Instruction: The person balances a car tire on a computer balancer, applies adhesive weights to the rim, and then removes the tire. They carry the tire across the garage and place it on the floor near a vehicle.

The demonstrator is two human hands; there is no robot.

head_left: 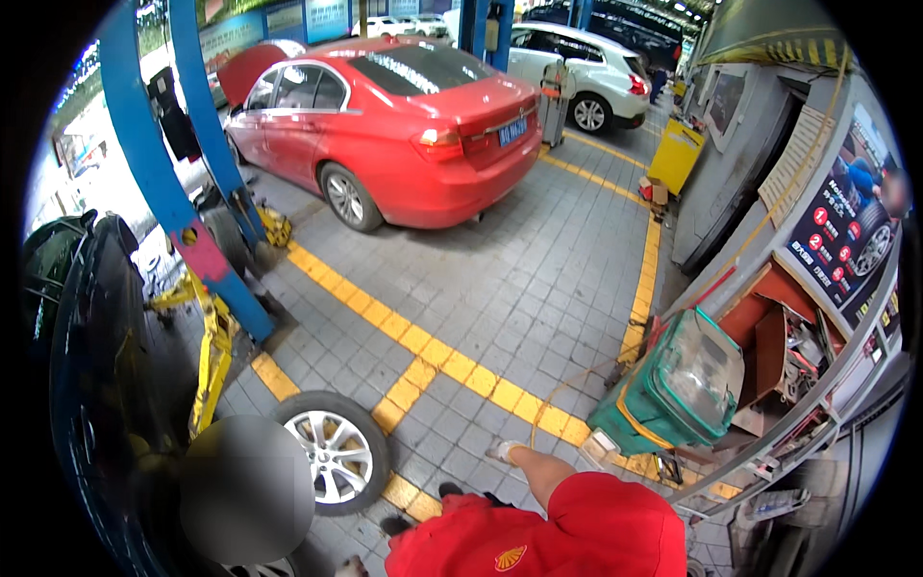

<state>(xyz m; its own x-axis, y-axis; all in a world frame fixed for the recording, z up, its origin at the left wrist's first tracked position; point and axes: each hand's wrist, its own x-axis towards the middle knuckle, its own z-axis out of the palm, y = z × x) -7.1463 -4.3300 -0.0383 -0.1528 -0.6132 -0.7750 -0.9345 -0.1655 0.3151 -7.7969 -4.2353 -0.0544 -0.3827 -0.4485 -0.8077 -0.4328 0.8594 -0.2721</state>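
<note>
My right arm comes out of a red short sleeve. My right hand [504, 450], in a pale glove, hangs over the tiled floor, apart from the things around it. It is small and smeared, so its finger posture is unclear, and nothing shows in it. At the lower edge, a greyish gloved left hand [352, 567] shows only in part, with its fingers hidden. Nearest to it is a car wheel [332, 457] with a silver multi-spoke rim, lying on the floor. A blurred round patch covers the area left of this wheel.
A dark car [96, 365] stands close on the left, beside a blue lift post [183, 212] and a yellow lift arm [212, 356]. Ahead is a red sedan [413, 135]. To the right stand a green bin [663, 385] and a metal railing [798, 413]. A thin hose crosses the floor.
</note>
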